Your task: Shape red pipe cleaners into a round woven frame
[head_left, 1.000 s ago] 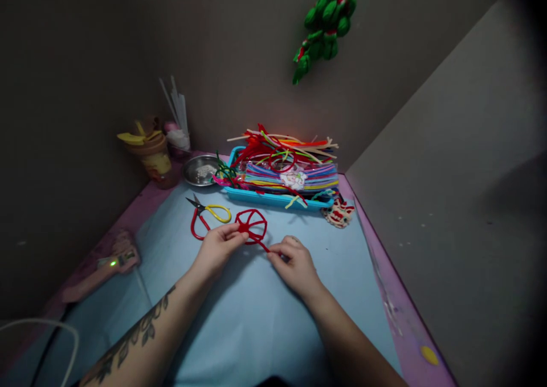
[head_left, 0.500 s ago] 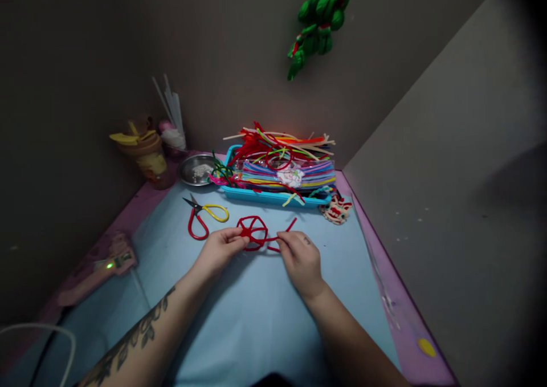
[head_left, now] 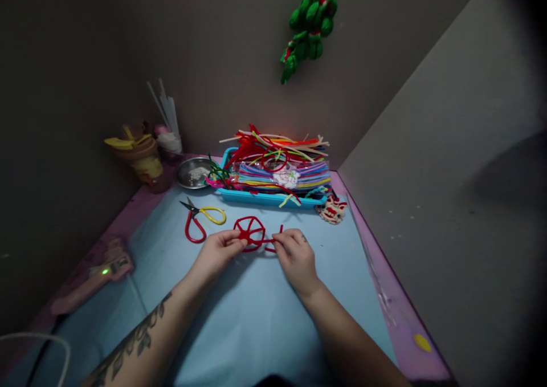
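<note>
A red pipe-cleaner wheel (head_left: 244,234), with a hexagon-like rim and spokes meeting at a hub, is held above the blue table cover. My left hand (head_left: 219,255) pinches it at the hub between thumb and fingers. My right hand (head_left: 297,260) pinches a red pipe-cleaner strand (head_left: 268,240) at the wheel's right side; a short end pokes up above the fingers and another piece shows below. Whether the strand is joined to the rim I cannot tell. Red-and-yellow-handled scissors (head_left: 195,210) lie partly open beyond my left hand.
Behind stands a blue tray (head_left: 273,198) heaped with coloured pipe cleaners (head_left: 282,170). A metal dish (head_left: 182,174) sits left of it, near a pot (head_left: 147,162). A pink glue gun (head_left: 92,287) with a lit green light lies at left. Green ornaments (head_left: 310,28) hang above.
The strand's free end above my right hand has swung from slanting right to nearly upright. Both hands keep their pinches. The whole view has shifted slightly.
</note>
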`<state>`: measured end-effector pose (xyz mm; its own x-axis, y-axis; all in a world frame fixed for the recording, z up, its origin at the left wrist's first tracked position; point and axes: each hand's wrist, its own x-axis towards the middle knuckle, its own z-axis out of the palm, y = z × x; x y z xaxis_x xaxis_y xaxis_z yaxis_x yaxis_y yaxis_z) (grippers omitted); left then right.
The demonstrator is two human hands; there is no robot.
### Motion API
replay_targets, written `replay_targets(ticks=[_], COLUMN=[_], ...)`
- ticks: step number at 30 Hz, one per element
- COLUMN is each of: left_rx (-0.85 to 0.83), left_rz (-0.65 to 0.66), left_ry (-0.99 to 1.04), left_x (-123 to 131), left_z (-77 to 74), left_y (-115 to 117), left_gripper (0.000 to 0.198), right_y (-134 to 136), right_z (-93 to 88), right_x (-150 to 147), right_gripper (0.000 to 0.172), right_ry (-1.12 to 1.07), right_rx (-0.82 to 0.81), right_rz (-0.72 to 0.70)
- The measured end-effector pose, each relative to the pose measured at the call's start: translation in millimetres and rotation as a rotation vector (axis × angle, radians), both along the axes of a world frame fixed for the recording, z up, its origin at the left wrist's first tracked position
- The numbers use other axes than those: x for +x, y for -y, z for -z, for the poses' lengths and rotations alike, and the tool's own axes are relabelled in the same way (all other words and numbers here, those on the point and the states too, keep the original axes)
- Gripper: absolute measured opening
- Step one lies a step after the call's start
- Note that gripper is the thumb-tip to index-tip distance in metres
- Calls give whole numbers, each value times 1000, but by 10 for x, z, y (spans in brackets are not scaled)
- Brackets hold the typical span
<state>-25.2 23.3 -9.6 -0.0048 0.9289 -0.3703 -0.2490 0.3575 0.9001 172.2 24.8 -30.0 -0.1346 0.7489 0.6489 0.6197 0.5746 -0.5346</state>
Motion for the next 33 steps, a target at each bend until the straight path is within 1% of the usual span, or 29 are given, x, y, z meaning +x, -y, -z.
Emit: replay_targets(ticks=[4,8,11,16,18,20,23,25,27,29,30,31,33], left_rx=[19,25,30,49,53,50,38,19,-7,-22,-26,-27,-24], left_rz=[8,44,60,129,139,137,102,76,49,13,-5,-13,0], left_ry=[-26,-47,-28,-29,-42,-36,21,67,100,123,135,148,168], left_x=[7,10,14,39,54,68,84,89,93,96,99,102,108], left_z=[-16,-46,-45,-31,-21,-7,9,6,-9,-25,-31,-35,-37], left_y=[2,8,18,43,49,52,55,57,55,48,43,38,31], left_gripper=[29,29,33,36,35,35,35,37,39,40,41,41,41], right_y=[56,96,62,-12,-15,-9,-3,6,31,74,99,124,164], right_z=[-31,-44,-8,38,41,49,75,89,84,56,36,16,-21], right_x=[-69,-146,-179,-214,-229,-241,-241,-220,-185,-152,-145,-146,-179], right_gripper=[15,8,5,13,17,21,18,13,13,14,11,11,22], right_ry=[-206,-429,-608,-891,-936,-939,-857,-742,-599,-401,-275,-136,80], right_rx=[-121,-313,-479,-764,-849,-888,-837,-741,-550,-271,-129,-23,96], right_rz=[-67,-127,-118,-85,-108,-145,-180,-159,-59,44,53,15,-39])
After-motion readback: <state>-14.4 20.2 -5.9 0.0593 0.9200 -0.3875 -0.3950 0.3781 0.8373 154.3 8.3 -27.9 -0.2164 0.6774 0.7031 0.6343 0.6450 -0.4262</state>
